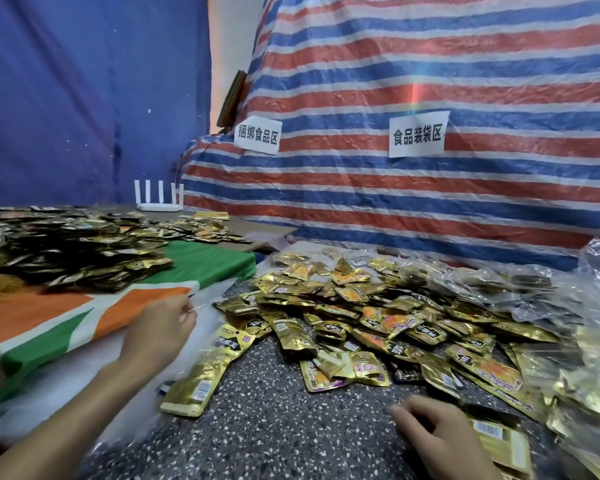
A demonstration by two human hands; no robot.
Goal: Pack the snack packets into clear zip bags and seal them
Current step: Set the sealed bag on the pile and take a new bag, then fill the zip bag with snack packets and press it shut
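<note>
Two heaps of snack packets fill the scene. At far left, a dark-and-gold pile [66,251] lies on a green, orange and white cloth [49,317], with a white router [159,199] standing behind it against a blue sheet. Just right of the cloth's edge, the left hand [160,329] reaches forward, fingertips pinched together on the thin rim of a clear zip bag [207,317], whose hazy plastic trails back under the forearm. A long gold packet [196,379] lies beside that wrist, seemingly inside the bag. On the speckled surface [274,427] in the middle spreads the loose gold heap [378,317], many packets overlapping. Behind it hangs a red, white and blue striped tarp [430,64] bearing two paper signs [257,135]. Low at right, the right hand [430,434] rests knuckles-up with fingers curled, touching a flat packet [499,448]; whether it grips the packet I cannot tell. Filled clear bags [534,285] pile up at far right.
</note>
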